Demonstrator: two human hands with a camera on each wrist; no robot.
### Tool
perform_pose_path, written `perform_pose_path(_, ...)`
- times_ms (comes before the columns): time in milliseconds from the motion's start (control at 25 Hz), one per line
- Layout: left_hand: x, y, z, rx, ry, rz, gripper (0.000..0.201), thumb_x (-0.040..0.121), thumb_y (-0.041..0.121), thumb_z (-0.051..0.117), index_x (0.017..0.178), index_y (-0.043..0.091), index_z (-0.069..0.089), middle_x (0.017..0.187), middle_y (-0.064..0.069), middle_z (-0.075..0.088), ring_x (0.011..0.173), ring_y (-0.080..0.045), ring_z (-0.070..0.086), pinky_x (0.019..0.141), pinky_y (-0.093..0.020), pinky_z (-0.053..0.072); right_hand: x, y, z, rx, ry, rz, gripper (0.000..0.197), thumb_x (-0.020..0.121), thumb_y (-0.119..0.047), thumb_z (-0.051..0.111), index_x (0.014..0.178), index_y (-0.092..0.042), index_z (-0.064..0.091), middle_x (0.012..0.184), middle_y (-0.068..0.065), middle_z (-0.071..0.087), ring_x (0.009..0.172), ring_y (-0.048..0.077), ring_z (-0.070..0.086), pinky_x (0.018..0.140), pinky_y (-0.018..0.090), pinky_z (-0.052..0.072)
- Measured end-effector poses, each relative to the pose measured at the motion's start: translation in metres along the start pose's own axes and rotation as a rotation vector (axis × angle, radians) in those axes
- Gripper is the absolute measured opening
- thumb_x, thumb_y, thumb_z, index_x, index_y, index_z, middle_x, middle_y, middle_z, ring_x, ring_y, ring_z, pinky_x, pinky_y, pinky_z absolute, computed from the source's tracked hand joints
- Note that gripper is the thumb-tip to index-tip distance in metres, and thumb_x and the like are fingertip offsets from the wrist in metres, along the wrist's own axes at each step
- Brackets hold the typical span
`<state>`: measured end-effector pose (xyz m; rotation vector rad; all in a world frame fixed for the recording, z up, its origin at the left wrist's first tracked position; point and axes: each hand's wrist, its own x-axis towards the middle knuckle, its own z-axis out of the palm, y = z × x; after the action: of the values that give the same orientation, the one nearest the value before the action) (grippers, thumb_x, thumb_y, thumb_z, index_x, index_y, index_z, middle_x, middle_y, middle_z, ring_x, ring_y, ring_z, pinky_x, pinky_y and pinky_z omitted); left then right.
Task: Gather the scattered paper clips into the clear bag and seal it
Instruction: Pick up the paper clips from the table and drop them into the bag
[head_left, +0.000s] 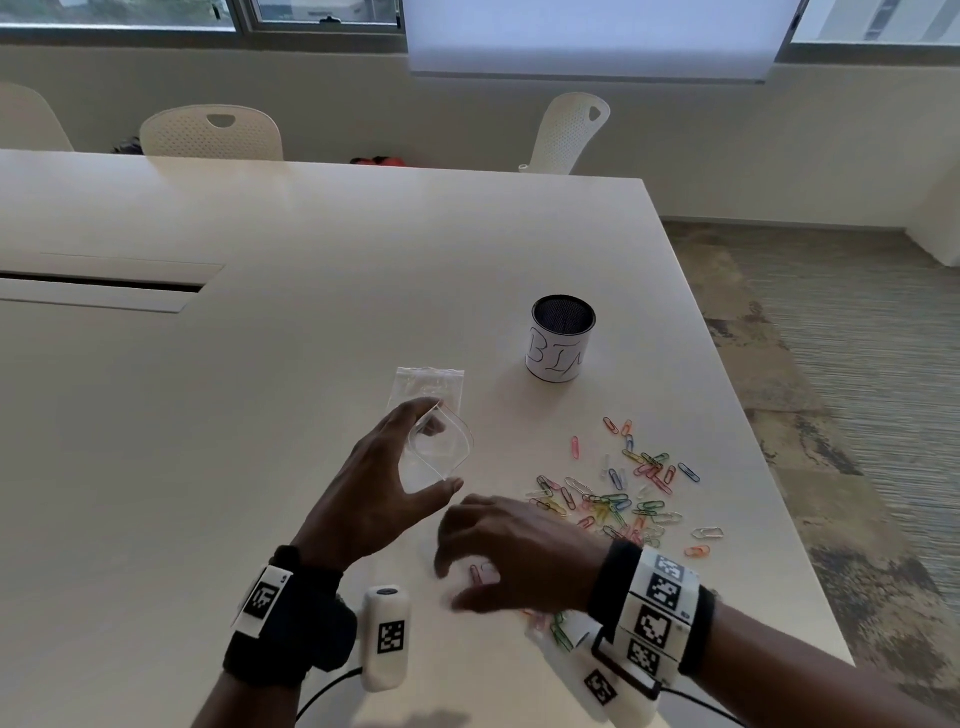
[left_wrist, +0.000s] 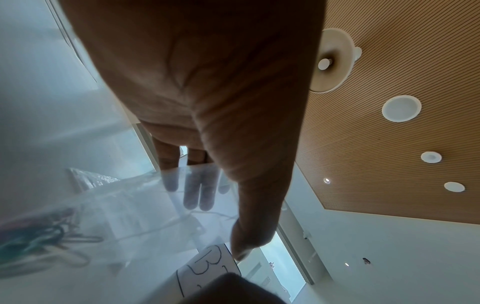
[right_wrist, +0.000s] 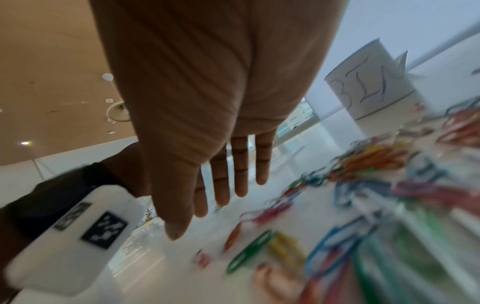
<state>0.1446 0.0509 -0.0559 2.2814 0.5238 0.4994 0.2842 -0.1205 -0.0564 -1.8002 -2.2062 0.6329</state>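
Note:
My left hand (head_left: 441, 447) holds the clear bag (head_left: 428, 387) just above the white table, thumb and fingers pinching its mouth wide. In the left wrist view the fingers (left_wrist: 200, 191) show through the bag (left_wrist: 130, 216) and the thumb lies on its near side. Coloured paper clips (head_left: 623, 493) lie scattered to the right. My right hand (head_left: 452, 566) hovers low over the table in front of the bag's mouth, fingers spread and holding nothing, with a couple of clips (head_left: 475, 571) under it. The right wrist view shows straight fingers (right_wrist: 239, 174) beside blurred clips (right_wrist: 363, 185).
A black mesh cup wrapped in paper marked "BIN" (head_left: 563, 338) stands behind the clips. The table's right edge (head_left: 753, 441) runs close to the pile, with carpet beyond. White chairs (head_left: 210, 132) stand at the far side. A cable slot (head_left: 104, 283) lies far left.

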Motion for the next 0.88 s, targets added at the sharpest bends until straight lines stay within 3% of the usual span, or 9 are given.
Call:
perform_pose_path(160,0.001,-0.001,0.001,0.01,-0.002,0.005,0.081,0.081,0.036,0.089,0.149,0.031,0.046,0.128,0.017,0.064,0.124,0.0,0.06,0.105,-0.022,0.044,0.004,0.002,0.013,-0.033,-0.021,-0.11,0.015,0.096,-0.027,0.07,0.109,-0.021,0.072,0.121,-0.001,0.067,0.114,0.015,0.056,0.097,0.025,0.037)
perform_pose_path(360,0.001,-0.001,0.0,0.012,0.005,-0.002,0.08,0.081,0.038,0.088,0.149,0.033,0.046,0.128,0.018,0.064,0.123,0.0,0.06,0.102,-0.02,0.043,-0.016,0.034,-0.005,-0.091,0.071,0.016,0.014,0.096,-0.024,0.07,0.109,-0.021,0.071,0.114,-0.003,0.068,0.105,0.013,0.06,0.093,0.033,0.056)
perform_pose_path(480,0.002,0.001,0.001,-0.001,-0.003,-0.007,0.081,0.081,0.036,0.089,0.149,0.033,0.045,0.13,0.018,0.064,0.124,-0.004,0.061,0.104,-0.024,0.044,-0.03,0.044,-0.02,-0.134,0.057,0.161,0.041,0.093,-0.046,0.069,0.13,-0.031,0.062,0.136,-0.004,0.059,0.12,0.012,0.054,0.102,0.028,0.049)
perform_pose_path(600,0.003,0.003,0.002,0.001,-0.014,-0.001,0.081,0.082,0.037,0.088,0.15,0.033,0.044,0.131,0.018,0.063,0.125,-0.003,0.06,0.105,-0.023,0.044,-0.035,0.048,-0.024,-0.181,-0.01,0.241,0.066,0.087,-0.061,0.069,0.147,-0.042,0.047,0.152,-0.007,0.046,0.134,0.013,0.044,0.099,0.026,0.041)
perform_pose_path(720,0.006,0.005,0.004,0.0,-0.026,0.008,0.081,0.082,0.036,0.088,0.15,0.035,0.044,0.131,0.018,0.063,0.125,0.001,0.059,0.104,-0.02,0.042,-0.035,0.048,-0.021,-0.202,-0.022,0.228,0.056,0.092,-0.052,0.068,0.144,-0.041,0.052,0.15,-0.007,0.048,0.13,0.012,0.047,0.092,0.023,0.047)
perform_pose_path(880,0.006,0.006,0.005,0.0,-0.037,0.013,0.082,0.082,0.037,0.088,0.151,0.035,0.043,0.132,0.017,0.063,0.126,0.005,0.057,0.105,-0.02,0.041,-0.035,0.047,-0.019,-0.166,0.031,0.202,0.035,0.099,-0.033,0.065,0.134,-0.029,0.063,0.138,-0.003,0.058,0.12,0.013,0.056,0.094,0.028,0.056)
